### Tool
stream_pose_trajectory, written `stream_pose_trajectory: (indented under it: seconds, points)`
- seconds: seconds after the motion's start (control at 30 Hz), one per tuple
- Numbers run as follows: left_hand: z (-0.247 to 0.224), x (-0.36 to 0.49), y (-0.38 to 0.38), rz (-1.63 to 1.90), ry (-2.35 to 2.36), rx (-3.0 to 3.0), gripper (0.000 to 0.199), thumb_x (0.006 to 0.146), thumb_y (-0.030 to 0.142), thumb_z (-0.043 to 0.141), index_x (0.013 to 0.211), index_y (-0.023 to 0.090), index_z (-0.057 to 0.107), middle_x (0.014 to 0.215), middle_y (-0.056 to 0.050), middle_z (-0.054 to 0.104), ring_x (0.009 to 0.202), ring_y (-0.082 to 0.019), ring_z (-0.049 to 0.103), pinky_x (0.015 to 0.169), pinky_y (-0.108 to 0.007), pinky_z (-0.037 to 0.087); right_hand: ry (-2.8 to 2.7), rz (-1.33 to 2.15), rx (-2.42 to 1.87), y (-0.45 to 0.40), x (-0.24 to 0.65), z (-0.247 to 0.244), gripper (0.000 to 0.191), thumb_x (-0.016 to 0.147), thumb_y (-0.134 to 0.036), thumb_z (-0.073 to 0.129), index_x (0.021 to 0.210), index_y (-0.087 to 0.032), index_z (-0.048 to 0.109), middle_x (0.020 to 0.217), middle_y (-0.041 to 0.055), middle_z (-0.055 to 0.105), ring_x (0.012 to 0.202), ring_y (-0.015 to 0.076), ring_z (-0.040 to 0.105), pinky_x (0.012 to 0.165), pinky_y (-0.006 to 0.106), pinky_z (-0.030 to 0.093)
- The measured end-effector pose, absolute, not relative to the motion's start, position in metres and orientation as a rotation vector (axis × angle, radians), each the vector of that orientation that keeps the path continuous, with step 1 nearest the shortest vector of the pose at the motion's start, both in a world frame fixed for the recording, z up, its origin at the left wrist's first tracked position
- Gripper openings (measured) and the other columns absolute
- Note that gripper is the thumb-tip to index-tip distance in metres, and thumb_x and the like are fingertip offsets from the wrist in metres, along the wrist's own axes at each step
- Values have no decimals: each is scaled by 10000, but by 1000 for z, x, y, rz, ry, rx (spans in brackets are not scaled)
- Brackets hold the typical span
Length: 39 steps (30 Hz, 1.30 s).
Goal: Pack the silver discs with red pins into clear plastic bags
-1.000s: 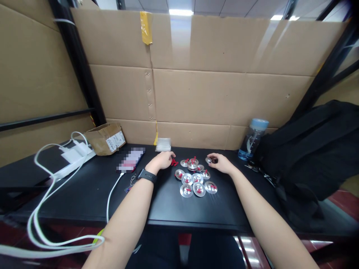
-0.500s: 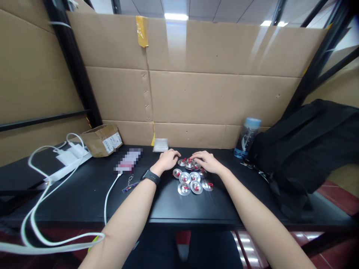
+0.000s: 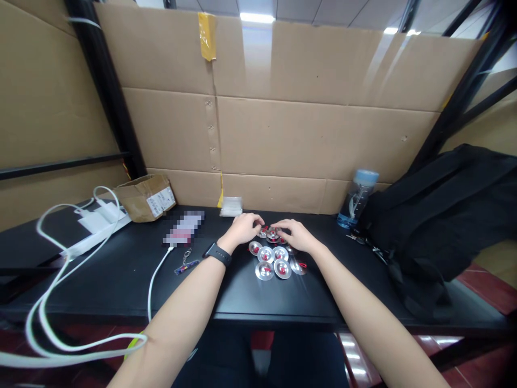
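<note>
Head view: left hand (image 3: 243,228) and right hand (image 3: 298,236), fingers bent at the rearmost discs (image 3: 278,255); whether they grip, cannot tell. Discs: shiny metal, round, shallow, red cord at centres; rear ones between the fingertips, others clustered toward the front edge of the smooth black tabletop (image 3: 283,297). Back edge, right: clear bottle (image 3: 359,196), blue lid. Back edge, left: creased cardboard box (image 3: 141,198), contents hidden.

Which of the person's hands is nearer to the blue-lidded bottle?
Right. The right hand is by the metal discs, left of the bottle; the left hand is farther left, across the discs.
</note>
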<state>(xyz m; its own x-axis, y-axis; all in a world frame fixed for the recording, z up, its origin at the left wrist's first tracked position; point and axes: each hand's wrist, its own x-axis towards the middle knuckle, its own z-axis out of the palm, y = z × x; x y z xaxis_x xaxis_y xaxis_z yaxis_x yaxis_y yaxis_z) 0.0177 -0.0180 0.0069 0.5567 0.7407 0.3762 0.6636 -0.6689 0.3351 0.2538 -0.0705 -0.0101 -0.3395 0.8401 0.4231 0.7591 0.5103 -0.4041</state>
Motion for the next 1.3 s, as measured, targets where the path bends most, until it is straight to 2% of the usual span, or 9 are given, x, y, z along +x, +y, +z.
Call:
stream_pose_trajectory:
  seconds: [0.1, 0.2, 0.4, 0.63, 0.83, 0.97, 1.1, 1.23, 1.3]
  points:
    - [8, 18, -20, 741, 1202, 2622, 245, 863, 205, 567, 1004, 235, 766, 1050, -32, 781, 982, -236, 702, 889, -334, 509, -2212, 208, -1345, -71, 250, -11, 314, 940, -178, 570, 1109, -340, 779, 1194, -3, 761, 1163, 235, 671, 1023, 416, 500]
    - [8, 18, -21, 733, 1204, 2619, 235, 867, 215, 572, 995, 238, 767, 1038, -31, 783, 961, -233, 706, 875, -328, 512, -2163, 201, -1361, -73, 247, -9, 336, 924, -178, 578, 1165, -330, 757, 1220, -2, 753, 1153, 233, 673, 1017, 409, 501]
    - [6, 17, -19, 708, 1213, 2599, 233, 854, 211, 586, 992, 246, 771, 1028, -25, 788, 944, -225, 714, 859, -311, 521, -2278, 181, -1336, -79, 245, -7, 356, 901, -137, 558, 1068, -353, 787, 1264, -14, 736, 1236, 269, 636, 1022, 492, 475]
    - [3, 20, -19, 812, 1034, 2495, 185, 867, 240, 625, 976, 210, 771, 938, -42, 796, 856, -202, 733, 796, -285, 548, -1886, 430, -1152, -75, 245, -8, 324, 932, -211, 555, 1184, -243, 757, 1296, 73, 716, 1229, 241, 660, 1083, 419, 505]
    - [5, 31, -29, 1074, 848, 2281, 198, 874, 311, 677, 1012, 190, 751, 960, -55, 795, 867, -188, 743, 811, -281, 575, -1632, 845, -1010, -84, 235, -8, 486, 792, -328, 771, 1261, -217, 708, 1361, 113, 669, 982, 272, 769, 848, 386, 642]
    - [3, 35, -30, 1071, 781, 2183, 158, 852, 255, 666, 958, 168, 743, 928, -68, 791, 859, -194, 743, 807, -291, 584, -1677, 662, -971, -87, 232, -6, 471, 712, -332, 838, 1160, -220, 747, 1267, 96, 714, 989, 263, 762, 867, 370, 638]
    - [5, 38, -33, 975, 659, 2141, 183, 857, 244, 636, 984, 150, 730, 954, -75, 785, 844, -189, 736, 802, -291, 579, -1765, 439, -1005, -89, 231, -3, 552, 706, -292, 829, 1242, -245, 706, 1288, 78, 706, 1103, 253, 715, 960, 368, 596]
    - [10, 36, -34, 975, 792, 2299, 141, 851, 264, 644, 910, 171, 730, 912, -50, 778, 845, -191, 716, 790, -285, 548, -1761, 318, -1104, -87, 231, -4, 515, 704, -264, 772, 1212, -208, 703, 1075, 63, 776, 910, 227, 749, 876, 348, 605]
    - [13, 28, -28, 1002, 948, 2355, 150, 869, 291, 631, 891, 178, 726, 889, -44, 773, 819, -192, 702, 764, -287, 532, -1695, 238, -1170, -82, 237, -5, 526, 707, -243, 726, 1228, -203, 672, 1081, 64, 773, 862, 209, 740, 822, 325, 601]
